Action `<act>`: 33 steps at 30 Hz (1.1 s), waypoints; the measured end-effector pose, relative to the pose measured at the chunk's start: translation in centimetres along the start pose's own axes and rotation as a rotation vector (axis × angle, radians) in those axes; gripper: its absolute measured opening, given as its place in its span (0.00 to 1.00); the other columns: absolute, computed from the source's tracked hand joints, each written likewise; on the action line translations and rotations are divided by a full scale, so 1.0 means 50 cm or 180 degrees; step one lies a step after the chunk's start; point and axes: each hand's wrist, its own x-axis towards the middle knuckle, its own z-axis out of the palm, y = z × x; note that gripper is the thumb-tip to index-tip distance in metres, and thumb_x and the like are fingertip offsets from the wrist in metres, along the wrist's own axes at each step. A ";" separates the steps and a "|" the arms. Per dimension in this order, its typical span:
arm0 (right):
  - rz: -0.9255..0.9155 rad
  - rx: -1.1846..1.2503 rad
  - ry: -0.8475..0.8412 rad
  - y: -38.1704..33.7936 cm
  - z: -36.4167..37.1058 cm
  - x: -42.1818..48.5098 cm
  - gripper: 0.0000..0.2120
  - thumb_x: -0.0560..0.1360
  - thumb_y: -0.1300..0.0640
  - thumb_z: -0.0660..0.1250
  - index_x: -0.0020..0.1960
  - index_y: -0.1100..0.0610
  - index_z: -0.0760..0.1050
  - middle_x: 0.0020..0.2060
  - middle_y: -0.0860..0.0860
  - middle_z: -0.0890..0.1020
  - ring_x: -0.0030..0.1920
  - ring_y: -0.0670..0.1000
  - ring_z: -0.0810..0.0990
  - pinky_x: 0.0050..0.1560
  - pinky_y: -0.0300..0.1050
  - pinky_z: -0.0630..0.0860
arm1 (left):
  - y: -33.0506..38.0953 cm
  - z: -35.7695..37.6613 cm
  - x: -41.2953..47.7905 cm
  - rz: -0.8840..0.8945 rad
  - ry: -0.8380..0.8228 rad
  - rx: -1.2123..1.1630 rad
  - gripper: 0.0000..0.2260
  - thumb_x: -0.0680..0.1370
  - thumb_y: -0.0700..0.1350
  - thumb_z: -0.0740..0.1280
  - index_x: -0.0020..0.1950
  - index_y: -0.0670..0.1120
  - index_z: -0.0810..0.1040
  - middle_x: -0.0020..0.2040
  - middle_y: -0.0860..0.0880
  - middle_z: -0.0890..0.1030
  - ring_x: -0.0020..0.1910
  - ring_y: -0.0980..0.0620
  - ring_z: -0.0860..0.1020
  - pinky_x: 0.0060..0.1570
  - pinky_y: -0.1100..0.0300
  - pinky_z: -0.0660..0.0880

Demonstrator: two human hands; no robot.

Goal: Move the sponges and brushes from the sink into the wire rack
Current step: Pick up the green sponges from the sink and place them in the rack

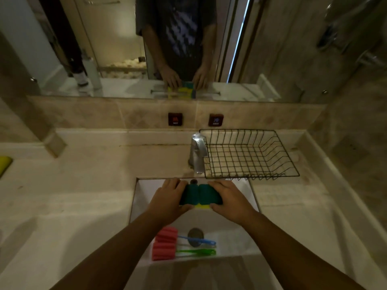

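**A:** Both hands are gripping here — the left hand (167, 196) and the right hand (228, 198) are squeezing the sponges (200, 195) between them, green scrub sides up, a strip of yellow peeking out along the near edge.

**B:** Looks like two of them pressed side by side, with a seam showing down the middle. Fingers are curling over the far edge, thumbs pinching the near one.

**A:** And they're being held in the centre of the frame, above the back part of the sink (236, 239), just in front of the tap (198, 154).

**B:** Lower down, near the bottom centre, two brushes are lying on the basin floor. The blue-handled brush (184, 239) is sitting across the drain (195, 234), and the green-handled brush (186, 253) is lying just beside it, closer to the camera. Both pink foam heads are pointing to the left.

**A:** The wire rack (251, 153) is waiting at centre right of the frame, on the counter (83, 185), its left edge just beside the tap. No sponge or brush is lying in it.

**B:** Up top, the mirror (117, 49) is showing the same two hands clamped on the sponges, yellow side facing it. Two small dark square plates, one with a red mark (175, 119) and one with a blue mark (216, 119), are sitting on the tiled strip beneath it.

**A:** And something yellow-green (5, 164) is poking in at the far left edge; can't tell what.
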 end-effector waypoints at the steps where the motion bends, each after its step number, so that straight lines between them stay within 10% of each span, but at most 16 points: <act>1: -0.0029 0.0018 0.0035 -0.001 -0.009 0.003 0.32 0.67 0.51 0.73 0.70 0.50 0.68 0.63 0.50 0.73 0.61 0.48 0.68 0.61 0.37 0.64 | 0.004 -0.009 0.003 0.0008 0.0031 -0.0057 0.30 0.71 0.61 0.70 0.69 0.52 0.67 0.61 0.49 0.72 0.58 0.50 0.69 0.55 0.51 0.75; 33: 0.0056 0.0127 0.0343 0.169 -0.155 0.019 0.31 0.67 0.53 0.72 0.68 0.44 0.68 0.60 0.44 0.72 0.59 0.44 0.68 0.56 0.37 0.69 | 0.142 0.006 0.172 0.0305 0.0322 -0.0301 0.27 0.72 0.63 0.66 0.68 0.54 0.69 0.62 0.53 0.74 0.57 0.55 0.71 0.55 0.58 0.75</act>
